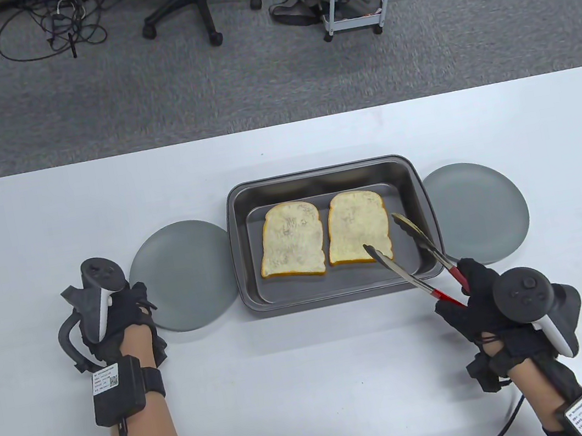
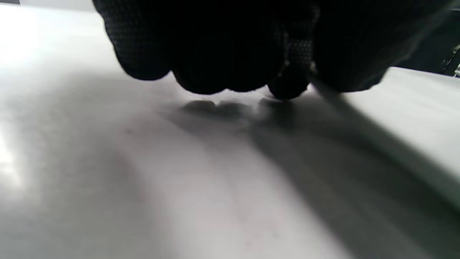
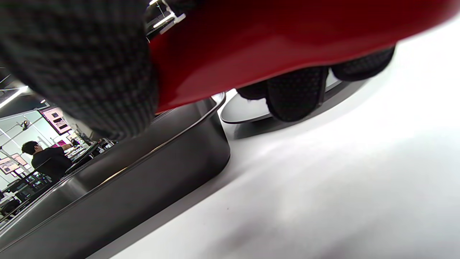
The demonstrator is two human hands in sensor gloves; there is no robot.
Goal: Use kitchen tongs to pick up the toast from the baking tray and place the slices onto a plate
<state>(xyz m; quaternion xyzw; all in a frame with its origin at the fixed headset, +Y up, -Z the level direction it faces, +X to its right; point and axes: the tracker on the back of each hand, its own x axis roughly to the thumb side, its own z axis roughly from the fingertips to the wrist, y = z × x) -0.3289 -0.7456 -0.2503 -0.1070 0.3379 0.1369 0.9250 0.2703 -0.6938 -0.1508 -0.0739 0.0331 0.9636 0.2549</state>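
Two slices of toast lay side by side in the single baking tray (image 1: 405,165) at the centre of the table view, the left slice (image 1: 291,239) and the right slice (image 1: 356,226) just apart from each other, both flat on the tray floor. Two grey plates flanked that tray: one plate (image 1: 183,275) against its left wall and the other plate (image 1: 481,208) against its right wall, neither carrying anything. You held one pair of kitchen tongs (image 1: 415,258) in your right hand (image 1: 492,307) at the lower right of the frame, fingers wrapped round the red handles, with the two metal arms spread apart and reaching up-left over the tray's near right corner. One tip sat over the lower right corner of the right slice, while the other tip hung just off that slice's right edge; whether either touched the bread cannot be told. From the right wrist view, the red handle filled the top of the frame above the tray's dark outer wall (image 3: 151,180), with the plate rim (image 3: 244,115) behind your gloved fingertips (image 3: 294,97). Your left hand (image 1: 113,320) rested at the lower left of the table view, beside the left plate, fingers curled under (image 2: 230,54) against the white table (image 1: 320,391) and gripping nothing.
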